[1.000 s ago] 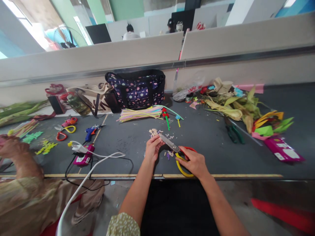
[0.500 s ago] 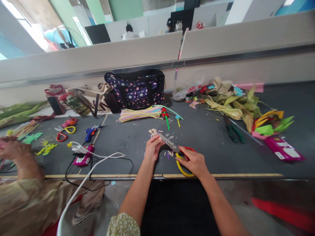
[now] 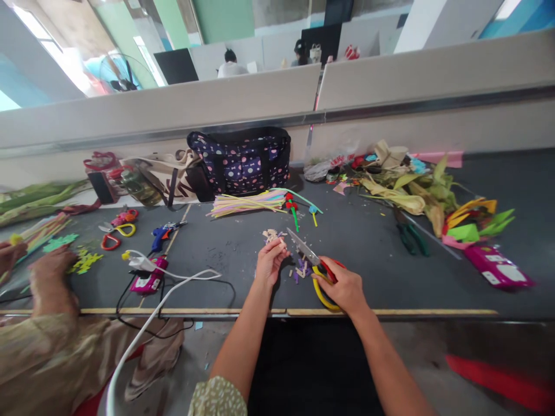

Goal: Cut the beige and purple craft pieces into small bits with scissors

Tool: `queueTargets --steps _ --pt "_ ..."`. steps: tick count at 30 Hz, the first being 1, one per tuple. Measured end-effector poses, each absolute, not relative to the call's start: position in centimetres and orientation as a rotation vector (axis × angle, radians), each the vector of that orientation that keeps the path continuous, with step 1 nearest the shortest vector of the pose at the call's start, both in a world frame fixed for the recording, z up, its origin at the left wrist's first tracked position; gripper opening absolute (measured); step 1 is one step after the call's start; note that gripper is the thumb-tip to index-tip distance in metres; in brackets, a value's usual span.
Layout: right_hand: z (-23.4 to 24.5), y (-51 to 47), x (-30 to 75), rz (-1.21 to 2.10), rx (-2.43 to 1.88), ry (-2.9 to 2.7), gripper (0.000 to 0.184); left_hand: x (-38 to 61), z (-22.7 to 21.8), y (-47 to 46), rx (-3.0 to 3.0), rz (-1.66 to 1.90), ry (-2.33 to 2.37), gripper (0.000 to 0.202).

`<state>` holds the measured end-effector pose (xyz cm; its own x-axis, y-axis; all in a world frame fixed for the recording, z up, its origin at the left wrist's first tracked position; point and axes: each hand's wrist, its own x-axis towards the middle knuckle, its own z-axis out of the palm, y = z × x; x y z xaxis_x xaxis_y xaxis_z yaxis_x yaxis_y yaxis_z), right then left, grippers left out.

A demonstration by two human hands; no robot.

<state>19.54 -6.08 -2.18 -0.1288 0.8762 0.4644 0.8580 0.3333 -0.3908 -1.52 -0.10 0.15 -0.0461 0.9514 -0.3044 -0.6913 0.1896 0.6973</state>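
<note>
My right hand [image 3: 344, 283] grips a pair of scissors [image 3: 309, 252] with red and yellow handles, its blades pointing up and left over the table. My left hand [image 3: 271, 260] is pinched on a small pale piece [image 3: 282, 245], partly hidden by the fingers; its exact kind cannot be made out. The blade tips are just right of that hand, apart from it. Beyond my left fingers lies a small heap of beige cut pieces [image 3: 271, 235]. Purple and beige scraps [image 3: 302, 270] are scattered between my hands.
A bundle of pastel pipe cleaners [image 3: 251, 203] lies before a dotted bag [image 3: 243, 162]. To the left are a blue glue gun [image 3: 162, 235], a white cable [image 3: 173, 294] and a co-worker's hands [image 3: 51, 271]. Green-handled pliers [image 3: 411, 238] and dried husks [image 3: 407, 193] lie right.
The scissors have moved slightly right, away from my left fingers. My left hand stays nearly in place. The co-worker's hand has shifted right, toward the yellow pieces.
</note>
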Motion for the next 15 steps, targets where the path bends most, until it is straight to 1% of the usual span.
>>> queueTargets --steps 4,7,11,15 --pt "-1.7 -6.1 19.0 0.022 -1.676 -1.914 0.05 -1.5 0.1 -0.2 0.484 1.464 0.883 0.034" --pt "-1.7 -5.8 18.9 0.02 -1.756 -1.885 0.052 -1.7 0.1 -0.3 0.616 1.63 0.971 0.034" --pt "-2.1 -5.5 19.1 0.054 -1.849 -1.842 0.054 -2.8 -0.3 -0.3 0.729 1.767 1.23 0.025" --pt "-2.2 -5.4 19.3 0.114 -1.925 -1.795 0.055 -4.6 -0.8 0.6 0.909 1.635 1.491 0.015"
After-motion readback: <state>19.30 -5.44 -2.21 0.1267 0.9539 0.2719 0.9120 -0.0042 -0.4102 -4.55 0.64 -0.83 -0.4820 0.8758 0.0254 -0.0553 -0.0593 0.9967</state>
